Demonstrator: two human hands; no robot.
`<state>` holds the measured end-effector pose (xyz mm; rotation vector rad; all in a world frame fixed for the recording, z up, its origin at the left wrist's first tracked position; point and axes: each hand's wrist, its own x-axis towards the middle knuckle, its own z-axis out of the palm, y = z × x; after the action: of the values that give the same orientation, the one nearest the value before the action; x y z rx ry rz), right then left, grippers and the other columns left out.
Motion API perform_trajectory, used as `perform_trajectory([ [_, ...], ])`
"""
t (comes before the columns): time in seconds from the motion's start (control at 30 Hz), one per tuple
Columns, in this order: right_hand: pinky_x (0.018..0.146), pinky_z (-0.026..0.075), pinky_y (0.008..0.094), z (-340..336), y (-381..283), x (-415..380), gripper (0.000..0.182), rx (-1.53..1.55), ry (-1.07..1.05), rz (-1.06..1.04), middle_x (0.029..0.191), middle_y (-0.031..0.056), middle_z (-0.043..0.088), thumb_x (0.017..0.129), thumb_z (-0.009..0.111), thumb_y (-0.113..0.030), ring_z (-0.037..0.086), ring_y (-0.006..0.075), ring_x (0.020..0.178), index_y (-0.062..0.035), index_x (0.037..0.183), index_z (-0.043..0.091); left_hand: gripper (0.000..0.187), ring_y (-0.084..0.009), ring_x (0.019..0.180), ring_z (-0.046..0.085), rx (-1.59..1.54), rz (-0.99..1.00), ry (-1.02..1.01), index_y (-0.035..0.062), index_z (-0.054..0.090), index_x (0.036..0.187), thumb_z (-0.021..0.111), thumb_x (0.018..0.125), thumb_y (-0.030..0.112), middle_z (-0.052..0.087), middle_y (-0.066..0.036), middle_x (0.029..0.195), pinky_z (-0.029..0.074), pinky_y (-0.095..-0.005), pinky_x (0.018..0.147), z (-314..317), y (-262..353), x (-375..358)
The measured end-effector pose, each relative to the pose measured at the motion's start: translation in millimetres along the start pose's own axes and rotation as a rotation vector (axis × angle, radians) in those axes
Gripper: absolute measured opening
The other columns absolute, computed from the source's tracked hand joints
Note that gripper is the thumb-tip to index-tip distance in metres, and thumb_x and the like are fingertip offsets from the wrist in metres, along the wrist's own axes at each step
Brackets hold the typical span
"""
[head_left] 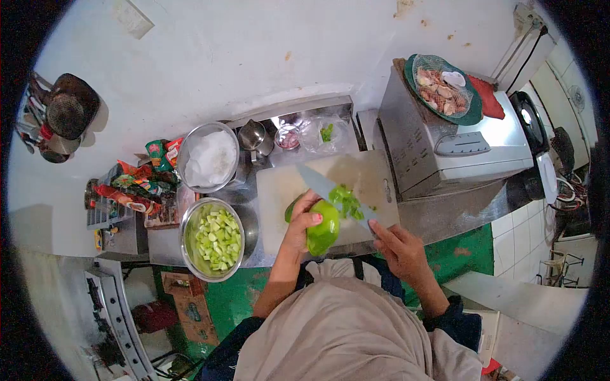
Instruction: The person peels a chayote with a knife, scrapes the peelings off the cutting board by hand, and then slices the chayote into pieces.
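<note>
My left hand [300, 223] is wrapped round a glossy green bell pepper [324, 230] above the near part of the white cutting board [273, 184]. In my right hand [401, 249] is the handle of a kitchen knife [316, 180], its wide blade slanting up and left across the board. Small chopped green pieces [346, 202] lie along the blade and beside it. Another green piece [291, 207] rests on the board left of my left hand, partly hidden by it.
Left of the board stand a steel bowl of pale green chunks [218, 240] and a bowl with a white bag [210, 159]. Behind it are a metal jug [253, 136], a small bowl [288, 137] and a plastic bag [324, 133]. A silver appliance [438, 152] stands at right.
</note>
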<state>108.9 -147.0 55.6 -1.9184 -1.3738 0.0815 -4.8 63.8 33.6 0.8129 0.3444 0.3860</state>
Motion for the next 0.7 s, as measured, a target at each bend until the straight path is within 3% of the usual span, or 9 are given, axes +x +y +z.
perform_trajectory([
  [0.03, 0.05, 0.048, 0.0386, 1, 1, -1, 0.048, -0.069, -0.028, 0.036, 0.076, 0.007, 0.056, 0.086, 0.064, -0.017, 0.057, 0.0259, 0.057, -0.0192, 0.133, 0.054, 0.054, -0.017, 0.088, 0.059, 0.019, -0.021, -0.091, 0.0027, 0.05, 0.115, 0.065, 0.066, 0.02, 0.057, -0.008, 0.099, 0.05, -0.0295, 0.077, -10, -3, 2],
  [0.13, 0.052, 0.049, 0.0406, 5, 6, -4, 0.051, -0.244, -0.091, 0.123, 0.08, 0.0081, 0.056, 0.087, 0.062, -0.02, 0.058, 0.0271, 0.06, -0.0182, 0.136, 0.05, 0.053, -0.0167, 0.09, 0.059, 0.321, 0.015, -0.099, 0.0029, 0.048, 0.12, 0.064, 0.071, 0.015, 0.058, -0.007, 0.101, 0.049, -0.0317, 0.08, -27, -14, 3],
  [0.23, 0.055, 0.051, 0.0415, 15, 16, -8, 0.053, -0.333, -0.098, 0.166, 0.084, 0.0096, 0.056, 0.085, 0.062, -0.021, 0.06, 0.0277, 0.067, -0.015, 0.136, 0.047, 0.07, -0.024, 0.097, 0.061, 0.79, 0.114, -0.162, 0.0058, 0.04, 0.137, 0.065, 0.072, 0.015, 0.061, -0.01, 0.11, 0.048, -0.0313, 0.087, -23, -20, -2],
  [0.43, 0.066, 0.051, 0.0424, 42, 36, -15, 0.054, -0.339, -0.084, 0.282, 0.094, 0.0114, 0.06, 0.084, 0.064, -0.018, 0.062, 0.0315, 0.083, -0.0114, 0.134, 0.044, 0.09, -0.037, 0.1, 0.061, 1.284, 0.051, -0.4, 0.0242, 0.023, 0.15, 0.065, 0.073, 0.008, 0.056, -0.022, 0.126, 0.047, -0.0418, 0.092, 11, -47, -5],
  [0.57, 0.066, 0.052, 0.0413, 45, 41, -19, 0.051, -0.365, -0.079, 0.258, 0.095, 0.0121, 0.06, 0.085, 0.063, -0.021, 0.062, 0.0308, 0.082, -0.0095, 0.131, 0.045, 0.089, -0.0436, 0.106, 0.057, 1.216, -0.071, -0.46, 0.0279, 0.024, 0.149, 0.066, 0.073, 0.009, 0.054, -0.025, 0.127, 0.047, -0.045, 0.092, 17, -51, 2],
  [0.7, 0.069, 0.052, 0.0417, 43, 41, -25, 0.043, -0.343, -0.111, 0.297, 0.094, 0.0128, 0.061, 0.086, 0.061, -0.02, 0.062, 0.0316, 0.085, -0.0082, 0.124, 0.049, 0.088, -0.0448, 0.103, 0.057, 1.248, 0.096, -0.463, 0.0294, 0.024, 0.149, 0.066, 0.074, 0.011, 0.057, -0.024, 0.123, 0.049, -0.0471, 0.088, -4, -76, 11],
])
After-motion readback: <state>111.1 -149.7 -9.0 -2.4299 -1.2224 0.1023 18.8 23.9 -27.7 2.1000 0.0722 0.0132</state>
